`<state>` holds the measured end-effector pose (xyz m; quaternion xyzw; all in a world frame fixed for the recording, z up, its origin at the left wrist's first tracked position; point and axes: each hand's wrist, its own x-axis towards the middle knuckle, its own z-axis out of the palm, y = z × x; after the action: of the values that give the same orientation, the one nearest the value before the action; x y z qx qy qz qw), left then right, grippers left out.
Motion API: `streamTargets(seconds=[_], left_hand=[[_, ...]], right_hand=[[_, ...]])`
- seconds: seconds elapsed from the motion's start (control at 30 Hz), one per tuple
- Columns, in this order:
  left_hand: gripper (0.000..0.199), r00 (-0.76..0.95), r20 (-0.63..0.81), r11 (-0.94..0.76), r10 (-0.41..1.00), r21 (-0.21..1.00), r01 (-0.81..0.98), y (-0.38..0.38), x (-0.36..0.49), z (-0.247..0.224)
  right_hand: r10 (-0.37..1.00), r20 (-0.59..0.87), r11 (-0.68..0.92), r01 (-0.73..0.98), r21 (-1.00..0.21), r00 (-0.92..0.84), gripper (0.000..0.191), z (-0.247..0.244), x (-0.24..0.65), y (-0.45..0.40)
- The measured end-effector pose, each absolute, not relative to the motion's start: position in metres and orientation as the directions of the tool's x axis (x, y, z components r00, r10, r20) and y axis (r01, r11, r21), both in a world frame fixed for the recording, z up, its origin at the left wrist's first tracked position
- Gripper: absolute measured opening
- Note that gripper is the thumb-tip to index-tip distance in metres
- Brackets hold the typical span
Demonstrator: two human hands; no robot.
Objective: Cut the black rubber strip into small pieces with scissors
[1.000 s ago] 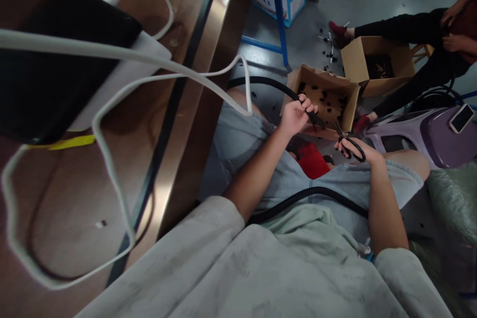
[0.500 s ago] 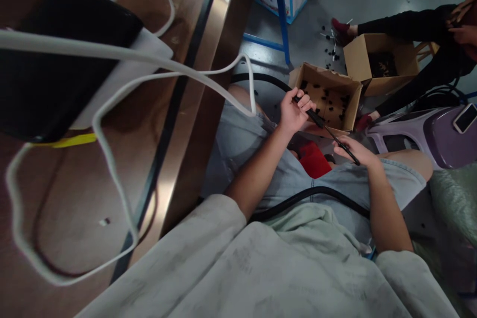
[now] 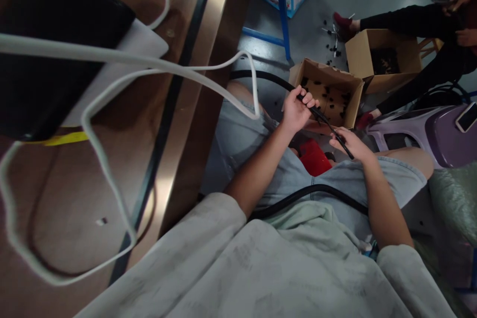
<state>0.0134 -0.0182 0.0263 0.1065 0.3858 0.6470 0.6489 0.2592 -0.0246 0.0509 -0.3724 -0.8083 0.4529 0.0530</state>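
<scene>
My left hand is closed around a long black tube or strip, near one end of it. The strip arches away behind the hand toward the table. In my right hand is a slim dark tool with a thin pointed front; its exact kind is unclear. The tool's front overlaps the strip's end just past my left fingers. I cannot tell if it is inside the strip or alongside it. Another black length curves across my lap.
Beyond my hands stands an open cardboard box with small black pieces. A second box sits near a co-worker's legs. To the left is a table with a black device and white cables. A purple stool holds a phone.
The tool in my right hand has moved up and left, closer to my left hand, and overlaps the strip's end more. My left hand keeps its hold.
</scene>
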Motion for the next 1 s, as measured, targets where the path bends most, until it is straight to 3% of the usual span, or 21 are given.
streamTargets(seconds=[0.13, 0.37, 0.67, 1.0], left_hand=[[0.039, -0.114, -0.372, 0.131, 0.921, 0.572, -0.810, -0.018, 0.018, 0.031], [0.038, -0.027, -0.532, 0.175, 0.846, 0.327, -0.929, -0.020, 0.023, 0.050], [0.039, -0.021, -0.559, 0.230, 0.829, 0.374, -0.898, -0.018, 0.023, 0.052], [0.039, 0.001, -0.530, 0.248, 0.848, 0.395, -0.885, -0.018, 0.027, 0.051]], right_hand=[[0.646, -0.256, 0.326, 0.562, -0.760, -0.720, 0.050, 0.052, 0.258, -0.022], [0.621, -0.308, 0.321, 0.592, -0.739, -0.721, 0.057, 0.056, 0.259, -0.023], [0.594, -0.379, 0.286, 0.627, -0.724, -0.709, 0.055, 0.060, 0.260, -0.026], [0.562, -0.492, 0.168, 0.674, -0.719, -0.665, 0.065, 0.075, 0.260, -0.030]])
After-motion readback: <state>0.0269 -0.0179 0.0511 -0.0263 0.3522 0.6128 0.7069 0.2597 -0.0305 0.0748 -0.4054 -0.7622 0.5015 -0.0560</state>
